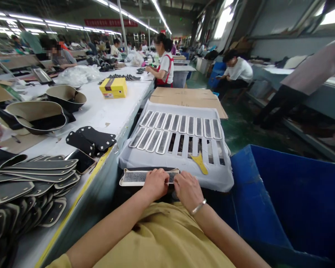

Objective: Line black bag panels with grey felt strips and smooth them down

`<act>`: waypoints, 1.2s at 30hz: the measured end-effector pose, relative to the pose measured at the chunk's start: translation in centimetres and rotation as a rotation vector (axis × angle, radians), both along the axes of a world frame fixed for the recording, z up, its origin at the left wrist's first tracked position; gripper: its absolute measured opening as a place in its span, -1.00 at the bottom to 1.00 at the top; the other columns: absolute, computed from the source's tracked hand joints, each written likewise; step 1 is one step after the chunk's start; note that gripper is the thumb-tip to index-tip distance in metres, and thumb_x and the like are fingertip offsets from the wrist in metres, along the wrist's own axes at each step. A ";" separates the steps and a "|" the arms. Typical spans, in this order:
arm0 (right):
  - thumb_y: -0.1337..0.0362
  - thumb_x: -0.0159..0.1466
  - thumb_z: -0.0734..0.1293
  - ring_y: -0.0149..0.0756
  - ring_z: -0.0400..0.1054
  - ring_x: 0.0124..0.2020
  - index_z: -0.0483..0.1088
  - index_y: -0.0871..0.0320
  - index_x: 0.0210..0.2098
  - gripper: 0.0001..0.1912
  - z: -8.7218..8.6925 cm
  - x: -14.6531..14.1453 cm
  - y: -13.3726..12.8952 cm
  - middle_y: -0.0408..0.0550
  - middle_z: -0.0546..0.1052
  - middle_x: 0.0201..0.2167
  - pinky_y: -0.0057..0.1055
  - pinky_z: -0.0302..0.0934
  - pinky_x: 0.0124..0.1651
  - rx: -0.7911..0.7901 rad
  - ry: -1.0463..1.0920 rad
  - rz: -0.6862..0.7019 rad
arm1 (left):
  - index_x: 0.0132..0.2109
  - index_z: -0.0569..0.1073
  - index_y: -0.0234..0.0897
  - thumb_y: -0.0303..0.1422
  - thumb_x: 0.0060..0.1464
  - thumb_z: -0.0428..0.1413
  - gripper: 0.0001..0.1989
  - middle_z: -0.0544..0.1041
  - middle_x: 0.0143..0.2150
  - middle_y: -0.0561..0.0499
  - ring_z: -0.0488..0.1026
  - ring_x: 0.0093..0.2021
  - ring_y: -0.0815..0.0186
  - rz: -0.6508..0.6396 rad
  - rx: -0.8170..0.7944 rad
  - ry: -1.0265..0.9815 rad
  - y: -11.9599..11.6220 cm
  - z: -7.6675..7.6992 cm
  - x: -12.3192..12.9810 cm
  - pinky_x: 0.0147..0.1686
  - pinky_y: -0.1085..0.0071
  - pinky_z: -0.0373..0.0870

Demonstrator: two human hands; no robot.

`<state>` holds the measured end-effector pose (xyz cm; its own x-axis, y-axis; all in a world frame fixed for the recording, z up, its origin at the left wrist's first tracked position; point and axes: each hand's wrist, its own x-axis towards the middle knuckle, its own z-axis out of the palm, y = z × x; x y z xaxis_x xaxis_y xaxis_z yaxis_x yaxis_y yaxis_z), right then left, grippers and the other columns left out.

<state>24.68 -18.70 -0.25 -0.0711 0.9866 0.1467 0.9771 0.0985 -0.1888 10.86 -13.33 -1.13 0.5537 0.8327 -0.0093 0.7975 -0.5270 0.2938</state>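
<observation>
A long strip-shaped piece with a grey panel and a pale border (134,176) lies across in front of my body. My left hand (156,183) rests on its right half, fingers curled and gripping it. At its right end my right hand (187,189) pinches the edge, with the fingertips partly hidden. Just beyond is a white cloth-covered board (134,158) with slots. Two rows of pale-edged grey strips (182,124) lie on it; several slots at the front right show bare. A yellow forked tool (200,162) lies on that side of the board.
Left is a white table (97,111) with a pile of dark pale-edged pieces (36,178), black cut pieces (92,139) and a yellow box (113,88). A large blue bin (257,193) stands close on my right. Cardboard (184,96) lies behind the board. Other people work farther off.
</observation>
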 end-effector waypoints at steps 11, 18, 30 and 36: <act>0.44 0.22 0.16 -0.15 0.17 -0.01 0.30 0.21 0.06 -0.59 -4.9 -0.8 -4.2 0.01 0.41 0.03 -0.23 0.02 -0.08 0.206 -0.162 0.221 | -0.24 0.50 -0.22 -0.43 -0.04 0.11 -0.84 0.45 -0.11 0.01 0.38 -0.11 0.30 -0.100 -0.105 -0.187 0.9 0.4 -3.0 -0.05 0.39 0.27; 0.41 0.20 0.17 -0.15 0.16 0.02 0.31 0.24 0.06 -0.58 -5.1 -0.7 -3.4 0.02 0.44 -0.02 -0.20 -0.03 -0.01 0.284 -0.161 0.246 | -0.24 0.47 -0.21 -0.30 -0.06 0.21 -0.80 0.44 -0.23 0.01 0.34 -0.14 0.23 -0.096 0.031 -0.157 0.1 -0.2 -6.4 -0.13 0.28 0.21; 0.43 0.26 0.10 -0.15 0.19 -0.02 0.34 0.22 0.03 -0.62 -5.3 -0.5 -2.7 0.04 0.47 -0.07 -0.20 -0.06 0.01 0.340 -0.198 0.299 | -0.35 0.45 -0.25 -0.34 0.15 -0.01 -0.81 0.46 -0.33 0.01 0.32 -0.25 0.26 -0.049 0.089 -0.138 -0.3 -1.1 -4.6 -0.23 0.28 0.12; 0.42 0.26 0.13 -0.13 0.21 -0.03 0.31 0.25 0.06 -0.61 -5.9 -0.7 -2.0 0.07 0.46 -0.08 -0.18 -0.07 0.03 0.333 -0.233 0.350 | -0.38 0.42 -0.25 -0.37 0.09 0.02 -0.87 0.44 -0.35 0.00 0.32 -0.25 0.23 0.054 0.038 -0.112 -0.4 -0.8 -3.7 -0.24 0.27 0.15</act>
<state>23.94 -20.70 -6.10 -0.4551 0.8011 0.3887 0.8876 0.4431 0.1259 7.19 -13.68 -1.88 0.5036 0.8601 0.0819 0.7883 -0.4962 0.3638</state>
